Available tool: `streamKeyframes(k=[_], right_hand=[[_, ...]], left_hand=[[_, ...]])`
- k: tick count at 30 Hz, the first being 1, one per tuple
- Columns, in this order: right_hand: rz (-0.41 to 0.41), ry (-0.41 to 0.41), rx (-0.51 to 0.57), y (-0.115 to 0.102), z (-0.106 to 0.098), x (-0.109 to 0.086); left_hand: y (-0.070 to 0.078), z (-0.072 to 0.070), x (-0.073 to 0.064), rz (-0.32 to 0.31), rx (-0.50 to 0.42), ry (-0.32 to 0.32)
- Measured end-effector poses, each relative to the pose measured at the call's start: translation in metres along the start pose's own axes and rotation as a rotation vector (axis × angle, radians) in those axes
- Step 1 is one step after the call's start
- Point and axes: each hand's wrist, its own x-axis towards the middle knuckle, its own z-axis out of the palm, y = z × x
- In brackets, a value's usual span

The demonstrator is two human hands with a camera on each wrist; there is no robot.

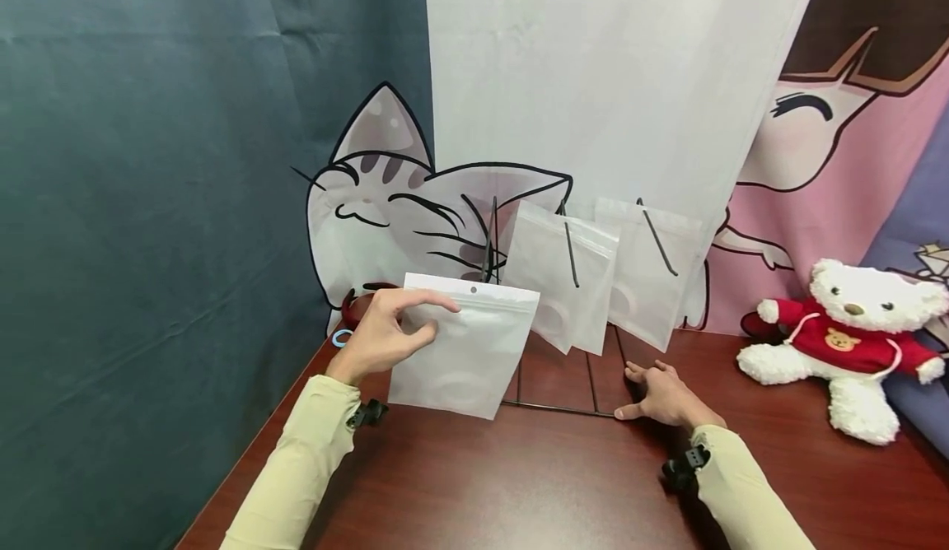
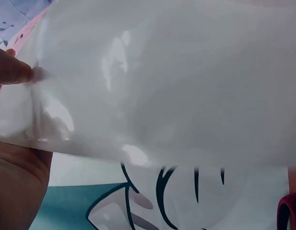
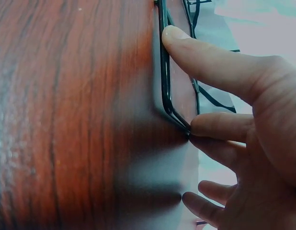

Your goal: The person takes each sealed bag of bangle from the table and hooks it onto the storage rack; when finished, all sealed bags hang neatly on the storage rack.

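A white zip bag (image 1: 463, 352) with a hang hole in its header is held at its left side by my left hand (image 1: 385, 332). That hand's index finger and thumb arch across the bag's front. In the left wrist view the bag (image 2: 162, 86) fills most of the picture, a fingertip against its surface and part of the hand behind its edge. My right hand (image 1: 663, 395) rests at the front right corner of a black wire rack (image 1: 556, 407). Its thumb presses the base bar (image 3: 165, 81), and the other fingers spread toward the tabletop (image 3: 66, 120).
More white bags (image 1: 559, 274) hang on the rack's middle hook (image 1: 572, 254), and another bag (image 1: 648, 274) on the right hook (image 1: 657, 241). A left prong (image 1: 489, 237) rises behind the held bag. A teddy bear (image 1: 845, 344) sits at right; a blue ring (image 1: 342, 337) lies at left.
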Motion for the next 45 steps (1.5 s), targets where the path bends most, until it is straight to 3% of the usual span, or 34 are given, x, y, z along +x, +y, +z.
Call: streamKeyframes(k=[4, 17, 26, 36, 45], right_hand=[[-0.007, 0.002, 0.001, 0.001, -0.001, 0.000], [-0.056, 0.003, -0.039, 0.004, -0.002, 0.002], [-0.043, 0.012, -0.021, 0.003, -0.003, 0.001], [-0.010, 0.007, 0.010, 0.003, -0.003, -0.002], [-0.009, 0.005, 0.013, 0.001, 0.000, -0.002]], left_hand=[[-0.001, 0.003, 0.006, 0.025, -0.011, 0.024], [-0.008, 0.015, 0.018, -0.025, -0.007, 0.046], [-0.014, 0.023, 0.031, -0.102, 0.010, 0.074], [-0.026, 0.039, 0.047, -0.228, -0.005, 0.172], [-0.041, 0.047, 0.062, -0.268, 0.004, 0.241]])
